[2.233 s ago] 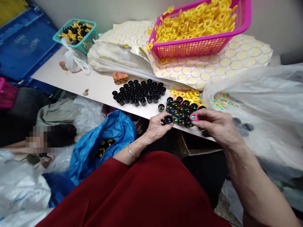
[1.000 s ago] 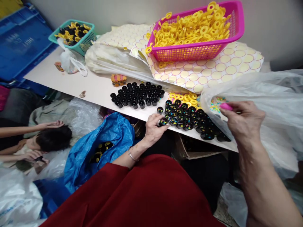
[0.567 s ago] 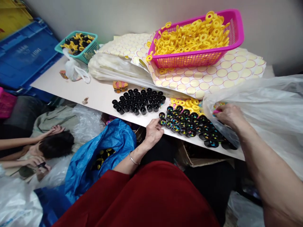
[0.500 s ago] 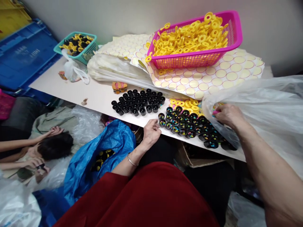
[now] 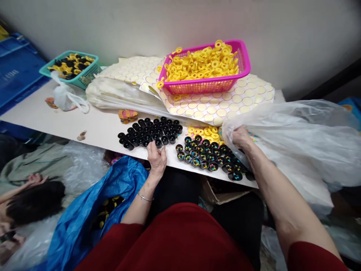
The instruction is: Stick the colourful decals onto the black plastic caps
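passable: narrow gap between left black cups (image 5: 152, 132) and right black cups (image 5: 204, 156) | obstacle: plastic bag (image 5: 299, 131), far right

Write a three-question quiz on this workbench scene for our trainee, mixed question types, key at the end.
1. Multiple choice. What does the pink basket hold?
a) Black cups
b) Yellow ring-shaped pieces
c) Folded cloths

2. True or false. The right hand is at the mouth of the clear plastic bag.

3. Short answer. The left hand is at the near edge of the left group of black cups. In which group do coloured bits show inside the cups: that one or the right group of black cups?

Key: 1 b; 2 true; 3 the right group.
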Available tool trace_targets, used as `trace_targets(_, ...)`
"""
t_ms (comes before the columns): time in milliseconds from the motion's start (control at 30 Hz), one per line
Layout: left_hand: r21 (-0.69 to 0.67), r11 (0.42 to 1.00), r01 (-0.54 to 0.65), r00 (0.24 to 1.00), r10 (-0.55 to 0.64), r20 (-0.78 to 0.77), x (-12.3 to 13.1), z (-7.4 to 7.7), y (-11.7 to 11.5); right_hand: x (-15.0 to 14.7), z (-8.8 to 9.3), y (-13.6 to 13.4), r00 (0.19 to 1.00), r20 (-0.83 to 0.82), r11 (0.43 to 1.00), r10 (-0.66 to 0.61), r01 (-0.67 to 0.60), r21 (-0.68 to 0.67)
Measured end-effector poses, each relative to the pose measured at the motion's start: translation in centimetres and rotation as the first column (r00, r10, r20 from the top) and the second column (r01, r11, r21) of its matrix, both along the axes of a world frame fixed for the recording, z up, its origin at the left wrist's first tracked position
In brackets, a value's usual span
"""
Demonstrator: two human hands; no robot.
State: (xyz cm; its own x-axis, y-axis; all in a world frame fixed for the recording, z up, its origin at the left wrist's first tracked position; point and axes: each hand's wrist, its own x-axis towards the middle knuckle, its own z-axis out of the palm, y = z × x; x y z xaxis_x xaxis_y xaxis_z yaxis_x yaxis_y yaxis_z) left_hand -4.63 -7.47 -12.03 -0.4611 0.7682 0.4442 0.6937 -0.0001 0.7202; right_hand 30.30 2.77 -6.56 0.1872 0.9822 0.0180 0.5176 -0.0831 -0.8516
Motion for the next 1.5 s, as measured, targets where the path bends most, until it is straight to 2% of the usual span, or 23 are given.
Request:
trace_targets(167,-0.035,0.999,-0.001,1.000,0.001,-0.013,0.0,0.0,0.6,1.7,0.4,-2.9,0.975,-0.216,0.998,-0.056,0.049,-0.042)
trace_targets(267,-0.062,0.998,0.007,0.999,-0.009,-0.030,0.0,0.6,0.9,2.3,1.0,-4.4,0.941,-0.329,0.996,-0.077,0.088,0.018)
trace_targets(367,-0.098,0.995,0.003,1.000,-0.004,-0.003,-0.1,1.1,1.3,2.8,1.2,-5.3,0.923,-0.375,0.990,-0.079,0.118,0.083)
trace_targets(433,-0.108,0.994,-0.007,1.000,0.010,0.029,-0.2,1.3,1.3,3.1,1.1,-5.7,0.915,-0.390,0.988,-0.101,0.138,0.070)
trace_targets(533,-0.066,0.998,-0.016,0.997,0.021,0.071,-0.2,1.8,1.1,3.5,0.8,-6.0,0.895,-0.432,0.987,-0.113,0.150,0.053)
trace_targets(633,0.027,1.000,0.005,0.992,-0.009,0.127,0.3,3.0,0.3,3.4,1.2,-6.5,0.861,-0.494,0.977,-0.122,0.192,0.093)
trace_targets(700,0.096,0.992,0.076,0.982,-0.091,0.165,1.3,4.3,-0.7,2.8,2.0,-7.3,0.844,-0.527,0.974,-0.098,0.189,0.123)
trace_targets(767,0.142,0.967,0.213,0.955,-0.237,0.178,2.7,5.7,-1.8,1.6,3.3,-8.6,0.843,-0.536,0.981,-0.033,0.131,0.146)
trace_targets(900,0.087,0.843,0.530,0.820,-0.536,0.202,6.2,7.7,-3.5,-2.0,6.3,-12.1,0.854,-0.506,0.987,0.121,-0.051,0.152)
trace_targets(1033,0.041,0.721,0.692,0.689,-0.677,0.258,8.8,8.1,-4.4,-5.3,8.1,-15.1,0.881,-0.364,0.953,0.302,-0.284,0.103)
trace_targets(1133,0.015,0.660,0.751,0.637,-0.731,0.244,9.8,7.8,-4.7,-6.3,8.4,-16.0,0.891,-0.110,0.893,0.441,-0.424,0.153)
trace_targets(1233,0.015,0.634,0.774,0.615,-0.756,0.225,10.2,7.4,-4.8,-6.4,8.2,-16.3,0.849,0.206,0.828,0.486,-0.523,0.202)
trace_targets(1367,0.008,0.620,0.785,0.601,-0.764,0.237,10.4,7.1,-4.9,-6.5,8.1,-16.7,0.716,0.575,0.791,0.396,-0.584,0.182)
trace_targets(1500,0.032,0.607,0.794,0.574,-0.767,0.287,10.6,6.9,-4.9,-7.3,8.8,-17.2,0.494,0.821,0.745,0.284,-0.653,0.135)
